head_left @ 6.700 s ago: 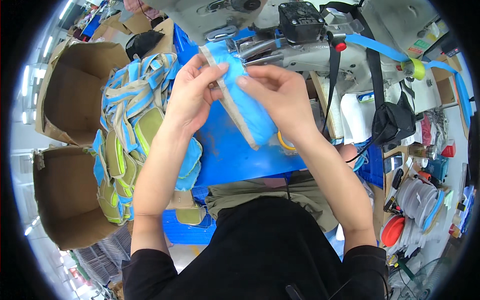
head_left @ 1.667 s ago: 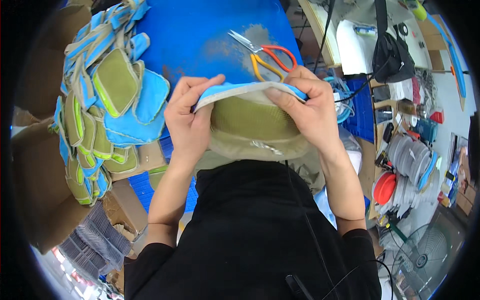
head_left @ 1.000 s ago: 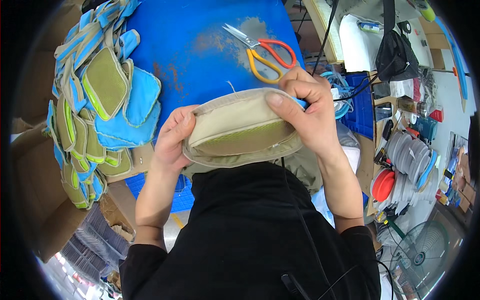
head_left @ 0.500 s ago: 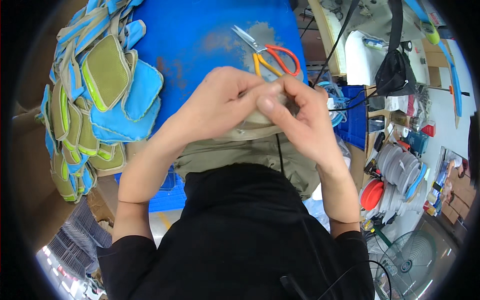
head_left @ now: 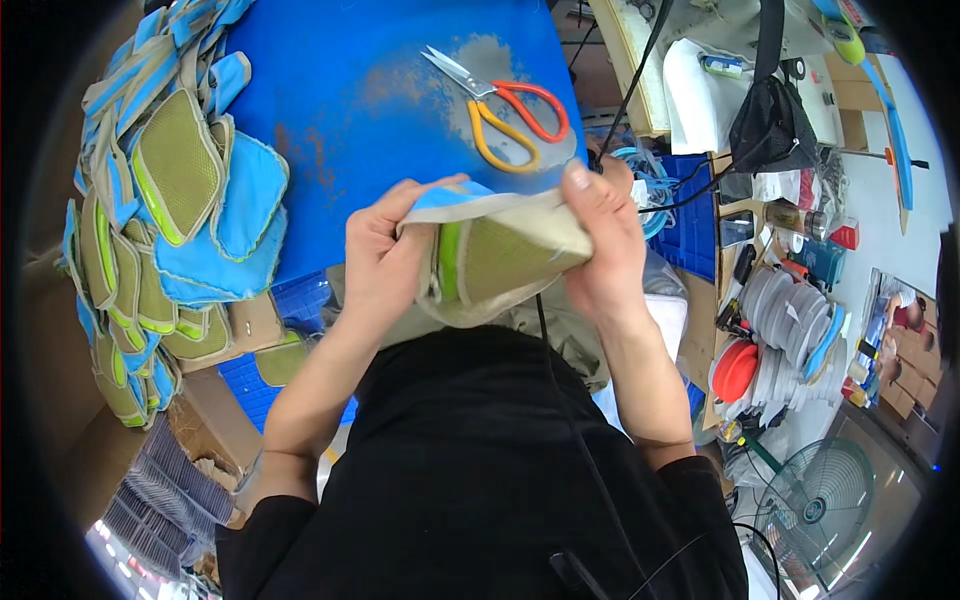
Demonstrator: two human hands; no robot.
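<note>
Between my two hands, over my lap, is an olive mesh fabric pouch [head_left: 510, 262] with a lime-green strip and a pale grey edge; some blue shows at its top. My left hand [head_left: 385, 255] grips its left edge, fingers curled over the rim. On the other side my right hand [head_left: 612, 245] pinches the right end, thumb on top. Beyond the hands, scissors [head_left: 490, 98] with one red and one orange handle lie spread on the blue work surface [head_left: 330, 60].
To the left hangs a pile of similar olive and blue fabric pieces [head_left: 180, 170], beside a cardboard box [head_left: 215, 400]. At the right are a black mesh bag [head_left: 775, 135], stacked white rolls [head_left: 785, 310], a red roll [head_left: 735, 370] and a fan [head_left: 815, 505]. A black cable [head_left: 570, 400] runs down my front.
My hands were together, working at the fabric; now they are apart, with the pouch turned and spread between them, its mesh side showing. The whole view has shifted slightly.
</note>
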